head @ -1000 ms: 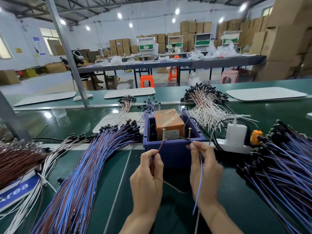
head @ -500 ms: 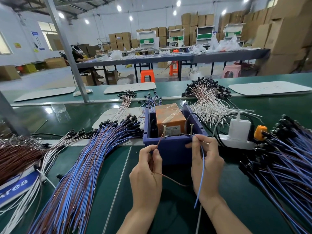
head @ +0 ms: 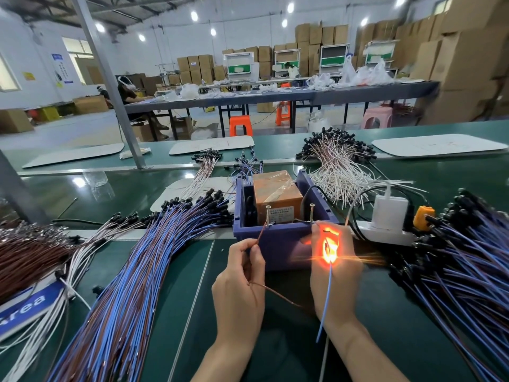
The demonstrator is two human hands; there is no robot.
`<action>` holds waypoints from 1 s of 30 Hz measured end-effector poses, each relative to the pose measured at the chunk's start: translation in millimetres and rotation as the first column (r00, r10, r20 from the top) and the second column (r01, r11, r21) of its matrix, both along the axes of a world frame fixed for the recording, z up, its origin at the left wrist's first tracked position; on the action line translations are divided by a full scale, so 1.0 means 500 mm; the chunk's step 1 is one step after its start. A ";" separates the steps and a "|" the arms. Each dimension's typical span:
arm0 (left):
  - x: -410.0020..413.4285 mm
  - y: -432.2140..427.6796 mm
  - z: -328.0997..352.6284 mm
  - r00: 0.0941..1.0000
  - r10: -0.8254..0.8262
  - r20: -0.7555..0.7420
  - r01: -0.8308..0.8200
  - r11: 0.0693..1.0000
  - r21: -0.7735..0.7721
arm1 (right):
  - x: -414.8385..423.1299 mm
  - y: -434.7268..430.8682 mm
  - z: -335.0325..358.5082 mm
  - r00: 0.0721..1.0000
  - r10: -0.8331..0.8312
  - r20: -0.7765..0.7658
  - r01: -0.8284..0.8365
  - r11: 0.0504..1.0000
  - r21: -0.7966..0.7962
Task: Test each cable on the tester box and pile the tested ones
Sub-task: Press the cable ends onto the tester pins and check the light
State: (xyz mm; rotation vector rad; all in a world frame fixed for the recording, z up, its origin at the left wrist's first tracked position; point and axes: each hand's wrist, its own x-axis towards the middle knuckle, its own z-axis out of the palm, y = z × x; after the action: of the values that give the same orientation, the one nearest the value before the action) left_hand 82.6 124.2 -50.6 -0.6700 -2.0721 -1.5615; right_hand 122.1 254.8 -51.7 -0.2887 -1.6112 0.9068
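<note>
In the head view, the tester box (head: pixel 283 245) sits mid-bench on the green bench (head: pixel 176 299), near its front edge, and one cable (head: pixel 326 296) is under test. The left hand (head: pixel 239 282) pinches the cable's brown lead between thumb and forefinger, its tip at the left screw post (head: pixel 267 216). The right hand (head: pixel 334 271) has its fingers curled round the blue lead and the lamp end by the right screw post (head: pixel 311 213). The lamp glows orange, so this cable seems to pass. It has yet to go on a pile. A fanned heap (head: pixel 132 271) lies toward the bench's left edge and a tangled heap (head: pixel 454 257) toward the right (which is the tested one I cannot tell), so plenty likely remains.
</note>
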 end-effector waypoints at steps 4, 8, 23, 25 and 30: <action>0.000 0.000 0.000 1.000 -0.001 0.003 0.001 1.000 -0.005 | -0.001 0.001 -0.004 1.000 -0.019 0.015 0.019 1.000 -0.010; -0.001 -0.001 -0.003 1.000 -0.002 0.007 0.002 1.000 0.007 | -0.001 0.002 -0.006 0.999 0.012 0.044 -0.009 0.998 -0.065; 0.051 -0.064 0.012 0.961 0.158 0.228 -0.138 0.985 -0.104 | 0.077 -0.035 -0.005 0.957 -0.082 0.277 0.046 0.990 0.134; 0.055 -0.082 0.004 0.950 0.192 0.245 -0.141 0.968 -0.209 | 0.082 -0.042 -0.005 0.945 -0.095 0.315 0.056 0.990 0.131; 0.081 -0.143 0.002 0.899 0.237 0.367 -0.014 0.854 -0.519 | 0.110 -0.060 0.008 0.967 -0.036 0.253 0.033 0.999 0.015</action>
State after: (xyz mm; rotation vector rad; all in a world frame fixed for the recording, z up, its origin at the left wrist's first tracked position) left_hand 122.9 52.9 -49.6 -0.3601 -2.8404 -1.1500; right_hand 176.9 224.7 -47.6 -0.4382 -1.8393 0.8604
